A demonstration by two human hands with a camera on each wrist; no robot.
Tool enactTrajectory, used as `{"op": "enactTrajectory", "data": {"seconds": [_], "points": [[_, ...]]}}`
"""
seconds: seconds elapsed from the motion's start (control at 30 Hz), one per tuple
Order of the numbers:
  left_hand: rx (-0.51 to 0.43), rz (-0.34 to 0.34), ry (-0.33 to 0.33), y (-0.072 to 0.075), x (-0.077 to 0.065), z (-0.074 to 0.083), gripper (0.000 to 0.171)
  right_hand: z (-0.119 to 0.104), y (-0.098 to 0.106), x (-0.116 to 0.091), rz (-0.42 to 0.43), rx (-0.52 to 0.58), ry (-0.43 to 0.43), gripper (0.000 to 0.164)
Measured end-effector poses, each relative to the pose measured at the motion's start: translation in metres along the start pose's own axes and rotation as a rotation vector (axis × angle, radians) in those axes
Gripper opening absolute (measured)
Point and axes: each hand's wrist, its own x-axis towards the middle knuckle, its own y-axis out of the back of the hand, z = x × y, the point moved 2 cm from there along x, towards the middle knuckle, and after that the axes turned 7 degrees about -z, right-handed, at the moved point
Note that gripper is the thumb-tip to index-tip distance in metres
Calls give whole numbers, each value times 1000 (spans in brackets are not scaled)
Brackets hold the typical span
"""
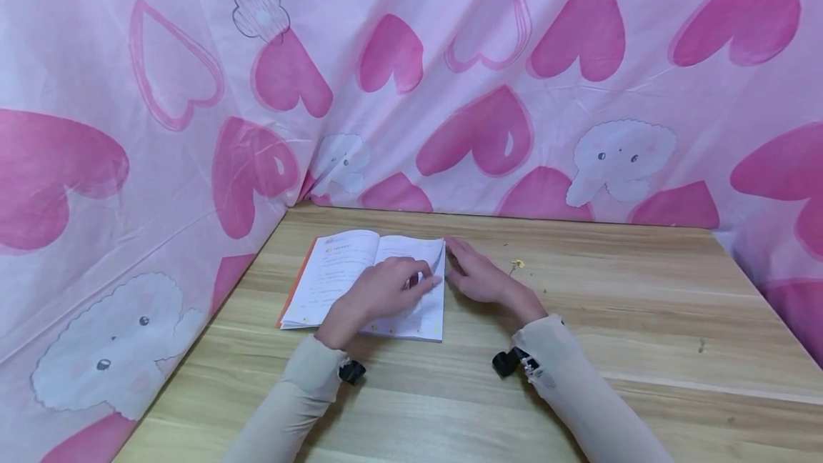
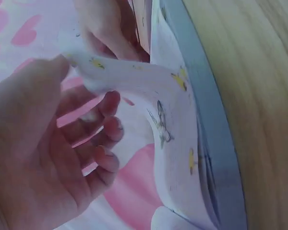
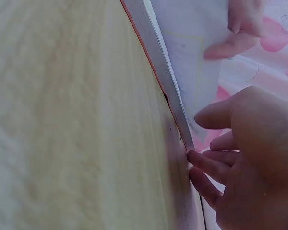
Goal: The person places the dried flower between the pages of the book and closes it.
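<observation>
Curled left hand (image 1: 387, 290) is near the loosely bent right hand (image 1: 481, 278).

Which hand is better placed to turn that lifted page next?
Probably the left hand: its thumb meets the edge of the lifted page. The right hand is beside the book's right edge, seemingly better for steadying.

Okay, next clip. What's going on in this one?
A person is at a wooden table with an open book in front of them. Their left hand pinches a page, which is lifted and curved. Their right hand is at the book's right edge, fingertips against it.
</observation>
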Motion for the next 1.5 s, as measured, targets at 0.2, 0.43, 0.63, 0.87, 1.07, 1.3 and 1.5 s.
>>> {"op": "enactTrajectory", "data": {"seconds": [0.2, 0.43, 0.63, 0.87, 1.07, 1.3, 1.5], "points": [[-83, 110, 41, 14, -2, -5, 38, 0, -1, -1, -7, -15, -32, 71], [-47, 108, -21, 31, -7, -9, 18, 0, 0, -3, -29, -56, -2, 67], [-148, 27, 14, 39, -11, -16, 22, 1, -1, -3, -66, -49, -62, 70], [-248, 35, 85, 48, -20, -28, 33, 1, -2, -3, -84, -56, -84, 71], [-248, 165, 106, 65, -29, -34, 22, 0, -2, -3, -84, -71, -70, 71], [-233, 254, 166, 78, -35, -37, 18, -1, -2, -3, -80, -71, -82, 71], [-234, 283, 226, 90, -45, -41, 18, -3, -1, -3, -79, -70, -86, 71]]}}
